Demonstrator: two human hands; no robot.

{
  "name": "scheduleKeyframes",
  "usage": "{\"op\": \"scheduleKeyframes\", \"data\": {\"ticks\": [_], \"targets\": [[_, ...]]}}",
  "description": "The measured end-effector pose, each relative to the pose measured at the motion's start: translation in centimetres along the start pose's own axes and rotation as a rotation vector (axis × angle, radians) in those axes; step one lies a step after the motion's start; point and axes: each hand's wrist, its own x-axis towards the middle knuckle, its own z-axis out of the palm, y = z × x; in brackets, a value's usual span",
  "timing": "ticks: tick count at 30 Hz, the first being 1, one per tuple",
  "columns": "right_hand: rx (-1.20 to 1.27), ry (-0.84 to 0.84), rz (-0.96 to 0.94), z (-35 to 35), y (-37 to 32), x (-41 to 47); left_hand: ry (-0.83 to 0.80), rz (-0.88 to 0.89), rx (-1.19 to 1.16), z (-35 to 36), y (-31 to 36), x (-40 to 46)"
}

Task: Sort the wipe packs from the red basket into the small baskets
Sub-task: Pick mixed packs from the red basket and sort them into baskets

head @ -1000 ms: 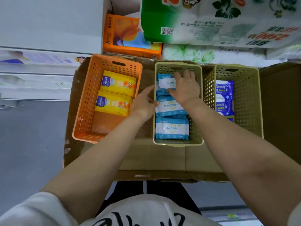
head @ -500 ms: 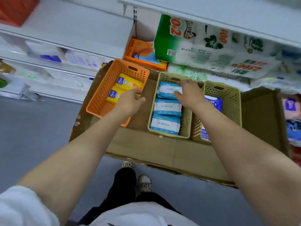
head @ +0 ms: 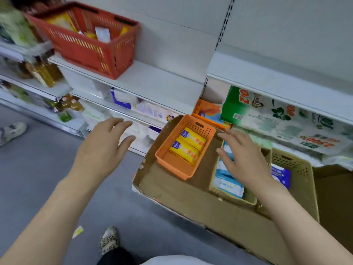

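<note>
The red basket (head: 91,44) stands on a white shelf at the upper left, with several packs inside. On a cardboard tray (head: 191,203) at the lower right sit three small baskets. The orange basket (head: 172,165) holds two yellow packs (head: 188,148). The middle beige basket (head: 235,197) holds light blue packs (head: 227,183). The right beige basket (head: 298,169) holds a dark blue pack (head: 280,175). My left hand (head: 103,148) hovers empty, fingers spread, left of the tray. My right hand (head: 242,159) hovers empty with straight fingers over the middle basket.
White shelving (head: 152,83) runs across the back with bottles (head: 44,73) at the left and tissue packages (head: 277,115) under the right shelf. An orange box (head: 208,113) sits behind the orange basket. Another person's shoe (head: 11,131) is at the left on the grey floor.
Both hands have lifted off the small baskets and drawn back and left. The view has swung up and left, so the red basket on the shelf now shows.
</note>
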Motion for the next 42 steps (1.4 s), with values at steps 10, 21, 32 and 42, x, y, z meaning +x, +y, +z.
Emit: {"op": "scheduleKeyframes", "data": {"ticks": [10,21,32,42], "targets": [[0.153,-0.001,0.045,7.0,-21.0,11.1,-0.065,-0.051,0.007,-6.1,-19.0,3.0],[0.262,0.081,-0.003,11.2,-33.9,29.4,-0.113,0.002,0.113,-9.7,-35.4,16.7],[0.232,0.134,0.009,13.3,-34.8,52.8,-0.107,0.104,0.151,-9.2,-43.1,40.7],[0.161,0.098,0.171,15.8,-33.7,65.1,-0.192,0.234,0.070,-5.2,-47.6,56.3]]}}
